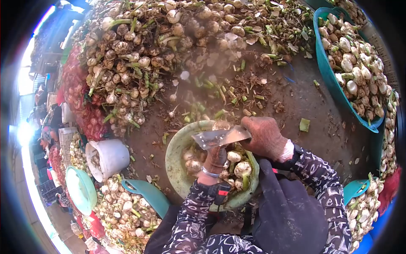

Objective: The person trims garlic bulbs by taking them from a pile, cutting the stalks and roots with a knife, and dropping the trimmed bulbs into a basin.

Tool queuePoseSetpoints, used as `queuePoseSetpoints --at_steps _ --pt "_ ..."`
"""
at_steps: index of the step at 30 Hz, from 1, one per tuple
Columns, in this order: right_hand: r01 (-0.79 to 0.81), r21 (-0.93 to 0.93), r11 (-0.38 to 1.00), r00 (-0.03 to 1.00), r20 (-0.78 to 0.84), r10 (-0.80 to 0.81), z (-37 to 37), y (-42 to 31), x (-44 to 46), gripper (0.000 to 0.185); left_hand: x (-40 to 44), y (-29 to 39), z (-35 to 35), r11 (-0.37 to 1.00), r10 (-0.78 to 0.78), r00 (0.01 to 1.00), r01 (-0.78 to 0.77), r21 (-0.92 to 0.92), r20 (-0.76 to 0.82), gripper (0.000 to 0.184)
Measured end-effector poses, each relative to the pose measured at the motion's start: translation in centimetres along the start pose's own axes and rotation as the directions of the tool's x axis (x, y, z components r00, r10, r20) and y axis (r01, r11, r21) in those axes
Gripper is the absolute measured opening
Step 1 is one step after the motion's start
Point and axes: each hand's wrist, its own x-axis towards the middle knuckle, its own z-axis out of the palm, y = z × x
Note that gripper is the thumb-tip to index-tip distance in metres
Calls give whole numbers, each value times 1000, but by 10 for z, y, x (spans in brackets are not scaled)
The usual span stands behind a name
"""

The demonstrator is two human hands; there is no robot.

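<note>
My right hand, in a soiled brown glove, is closed round the handle end of a broad-bladed knife. The blade points left and lies across the top of my left hand, hiding its fingertips. Just beyond the blade shows a garlic bulb, which my left hand appears to grip. Both hands are above a pale green basin in front of me. Inside the basin are several whitish garlic bulbs, some with green stem stubs.
A large heap of untrimmed garlic lies at the far left. Cut stems and roots litter the floor. A teal tub of bulbs stands at right. At left are a white bucket, a light green basin and red net sacks.
</note>
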Motion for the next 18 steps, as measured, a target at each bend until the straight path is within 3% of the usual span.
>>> queuePoseSetpoints --at_steps 1,2,4,5,6,7,8,9,10,11,12,13,14,16,17,18 --pt "-1 4 1000 1000 12 1 3 4 1 25 0 0 3 1000 -15 1000 15 11 -7 38" --pt "-2 4 1000 1000 12 2 7 8 1 25 0 1 5 990 37 997 -29 135 -63 37" --pt "-7 19 1000 999 34 6 20 25 2 23 -2 41 30 999 42 986 -39 22 -161 33" --pt "-235 -107 966 961 122 248 33 56 9 24 -4 68 46 977 -19 982 -21 -214 -186 30" --pt "-446 -243 861 854 172 491 41 94 11 26 -9 94 47 994 5 996 -15 -111 -84 34" --pt "-523 -259 812 829 65 555 36 122 -4 30 -15 120 48 1000 30 999 -30 -6 21 39" --pt "-563 -41 826 827 -8 563 12 113 -12 21 -23 146 50 994 55 991 -66 92 125 44" --pt "-599 28 800 799 -47 600 -1 115 -14 24 -22 168 45 952 -18 981 -43 304 195 47" --pt "-510 -56 858 857 -116 502 -6 117 -21 30 -13 151 25 924 -162 906 0 382 391 50" --pt "-496 -56 866 863 -141 485 -3 123 -26 30 -11 158 11 835 -344 826 53 547 445 57" --pt "-533 -114 839 845 -124 520 8 132 -30 33 -2 159 -9 721 -356 827 -52 691 434 61" --pt "-569 -175 804 822 -90 562 17 136 -32 36 4 154 -32 580 -379 830 -131 804 409 65" --pt "-564 -181 806 825 -73 561 20 132 -30 36 18 147 -55 673 -357 910 95 733 210 69" --pt "-643 -30 766 749 187 636 27 114 -28 38 58 140 -89 496 -307 928 345 797 -211 75" --pt "-634 -30 773 756 184 628 32 111 -26 38 81 141 -102 199 -157 912 405 892 -379 76" --pt "-629 -3 778 763 194 617 39 109 -26 37 99 135 -122 100 -95 944 326 940 -317 83"
